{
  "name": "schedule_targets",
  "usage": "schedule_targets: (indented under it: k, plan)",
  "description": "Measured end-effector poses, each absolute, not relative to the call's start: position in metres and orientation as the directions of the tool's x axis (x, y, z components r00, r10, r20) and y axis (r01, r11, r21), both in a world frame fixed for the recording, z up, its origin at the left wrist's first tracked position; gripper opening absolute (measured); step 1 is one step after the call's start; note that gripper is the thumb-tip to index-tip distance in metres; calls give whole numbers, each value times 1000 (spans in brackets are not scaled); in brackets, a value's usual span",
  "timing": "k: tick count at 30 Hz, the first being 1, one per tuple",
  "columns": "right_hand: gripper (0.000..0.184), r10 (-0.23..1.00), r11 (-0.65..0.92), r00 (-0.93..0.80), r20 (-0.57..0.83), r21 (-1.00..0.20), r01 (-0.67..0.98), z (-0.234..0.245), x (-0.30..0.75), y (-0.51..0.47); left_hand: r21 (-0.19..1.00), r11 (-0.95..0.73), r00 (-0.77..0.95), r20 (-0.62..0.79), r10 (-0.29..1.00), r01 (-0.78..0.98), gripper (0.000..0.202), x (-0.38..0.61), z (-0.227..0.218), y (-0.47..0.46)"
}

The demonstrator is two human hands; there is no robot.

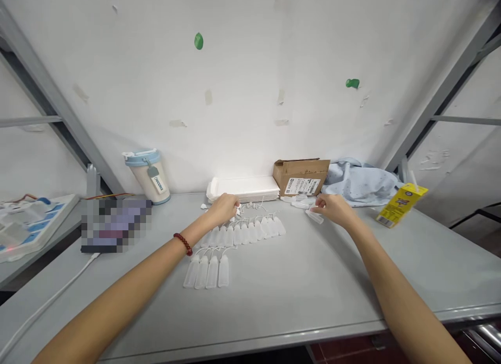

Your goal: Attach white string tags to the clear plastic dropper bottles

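I see the tubes (pixel 212 274) in two rows mid-frame, long sides running up and down, necks toward the top. Right of the middle, a lone tube (pixel 317 218) slants down to the right by the right hand (pixel 332 207). That hand's fingers are bent in; I can't tell if they grip it. The left hand (pixel 224 207) curls over white strings (pixel 253 204), its grip hidden. The left arm (pixel 133 293) blocks some back tubes. I count four front tubes, one box (pixel 303 177), one cup (pixel 151 178), one yellow carton (pixel 401 204).
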State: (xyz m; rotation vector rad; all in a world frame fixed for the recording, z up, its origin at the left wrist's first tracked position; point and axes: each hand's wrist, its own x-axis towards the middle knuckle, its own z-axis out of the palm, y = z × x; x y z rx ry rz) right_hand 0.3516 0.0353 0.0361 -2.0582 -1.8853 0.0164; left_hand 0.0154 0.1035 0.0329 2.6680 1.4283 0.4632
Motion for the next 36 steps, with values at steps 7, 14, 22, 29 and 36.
schedule_targets:
  k: [7,14,22,29,36]
  plan:
    - [21,983,-87,124,134,-252,964,36,347,35,390,-507,401,325,857,768,25,15,56,85]
    - [18,992,-67,90,86,-238,969,34,338,36,751,-381,309,244,919,540,13,-15,46,43]
    - [9,999,-9,20,39,-265,964,31,333,31,965,-99,143,66,988,243,20,-36,52,33]
    - [29,984,172,-83,159,-700,693,47,288,10,956,-72,76,53,996,285,20,-20,58,15]
    - [34,920,137,-391,24,-955,263,35,209,-24,993,-53,205,29,978,110,17,0,61,-7]
